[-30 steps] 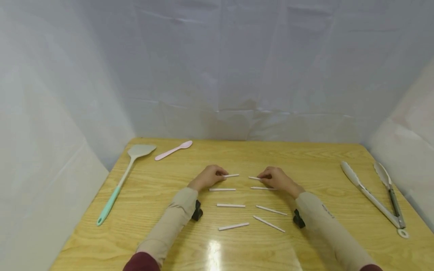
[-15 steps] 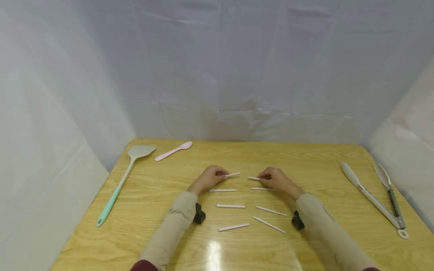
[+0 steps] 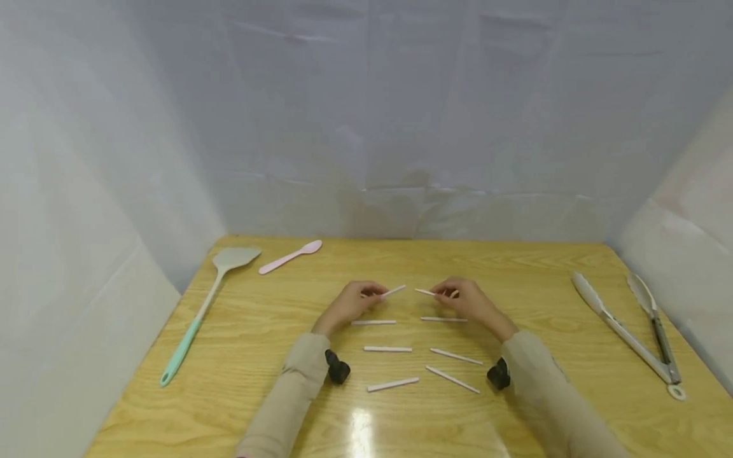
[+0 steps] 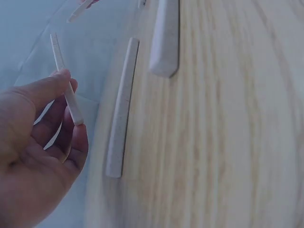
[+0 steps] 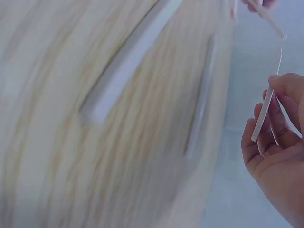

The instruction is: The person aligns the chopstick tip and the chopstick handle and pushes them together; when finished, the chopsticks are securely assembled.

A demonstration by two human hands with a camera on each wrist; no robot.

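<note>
I watch a yellowish wood-grain table [image 3: 504, 267], with pale sheeting [image 3: 395, 114] behind and at both sides. Right of the pink spoon [image 3: 290, 256] and nearer the viewer, my left hand [image 3: 350, 305] pinches a white stick [image 3: 394, 291], its long axis slanting up rightward. Farther right of the spoon, my right hand [image 3: 472, 304] pinches a second stick [image 3: 424, 292], its free tip pointing left.
</note>
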